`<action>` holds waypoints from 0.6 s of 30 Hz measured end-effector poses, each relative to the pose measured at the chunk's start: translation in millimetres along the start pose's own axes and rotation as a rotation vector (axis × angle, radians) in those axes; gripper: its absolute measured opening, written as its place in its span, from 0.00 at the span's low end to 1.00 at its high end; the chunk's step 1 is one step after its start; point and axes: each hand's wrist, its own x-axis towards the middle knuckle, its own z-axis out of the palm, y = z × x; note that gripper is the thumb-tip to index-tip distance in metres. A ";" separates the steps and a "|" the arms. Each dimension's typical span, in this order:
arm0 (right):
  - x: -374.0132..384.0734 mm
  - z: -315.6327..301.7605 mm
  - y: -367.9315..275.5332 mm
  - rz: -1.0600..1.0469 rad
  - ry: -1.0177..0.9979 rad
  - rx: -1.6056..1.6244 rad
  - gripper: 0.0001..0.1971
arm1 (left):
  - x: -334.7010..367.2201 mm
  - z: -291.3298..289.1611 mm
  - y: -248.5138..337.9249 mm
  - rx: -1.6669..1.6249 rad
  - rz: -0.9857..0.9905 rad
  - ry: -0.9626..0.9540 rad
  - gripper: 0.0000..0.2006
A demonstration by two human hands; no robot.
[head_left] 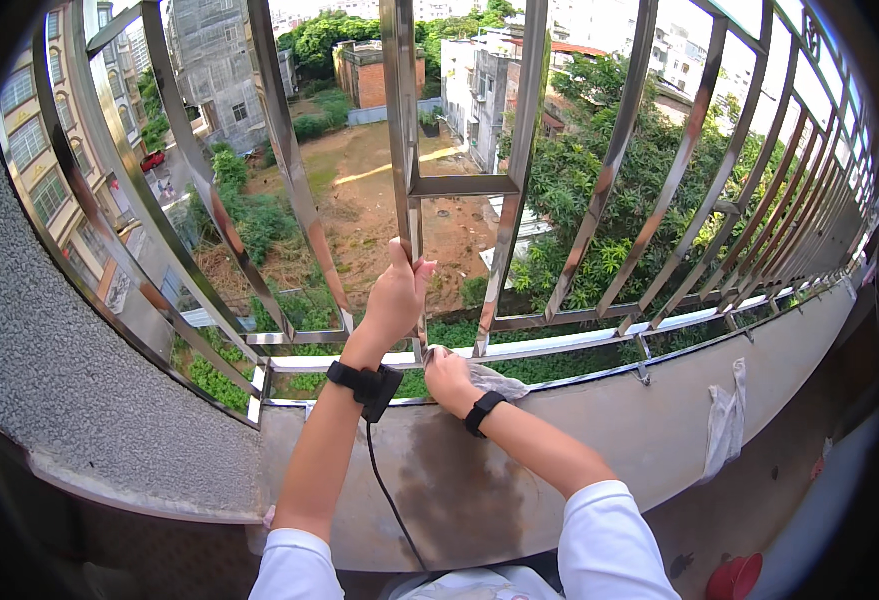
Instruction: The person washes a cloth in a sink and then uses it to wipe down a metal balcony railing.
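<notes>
Left hand (394, 300): you wrap the bar (399, 130). Right hand (449, 380), five o'clock from it: you pinch the cloth (500, 382) by the bar's foot. Risk: loosened pinch could drop cloth outside.

Metal bar (400, 130): partly hidden within fingers (426, 274) of left hand (391, 303); top, above them, is cut off. Pale cloth (502, 383), right of right hand's fingers (444, 356): partly hidden behind that hand. Red bucket (735, 578), well right of and below fingers: cut off. Red vehicle (153, 160), far upper left: too small for detail.
</notes>
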 end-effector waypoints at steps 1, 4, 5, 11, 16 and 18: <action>-1.8 2.0 3.0 -0.027 -0.018 0.025 0.11 | 0.5 2.0 0.7 -0.007 0.001 -0.008 0.13; -17.6 -14.3 10.7 -0.290 -0.097 0.117 0.12 | -1.6 -5.4 -2.6 0.013 -0.015 -0.007 0.11; -20.0 -15.5 11.2 -0.290 -0.096 0.115 0.12 | -1.9 -4.8 -1.9 0.032 -0.031 -0.015 0.11; -9.7 -0.5 1.0 -0.106 -0.014 -0.034 0.12 | -0.3 0.4 2.3 0.016 -0.016 -0.002 0.11; -6.3 16.1 1.9 0.114 -0.005 0.023 0.12 | 0.7 -2.6 2.0 -0.029 0.006 -0.069 0.11; -13.6 -8.8 7.8 0.169 -0.095 0.155 0.12 | -2.2 -8.4 -1.7 -0.015 -0.012 -0.069 0.10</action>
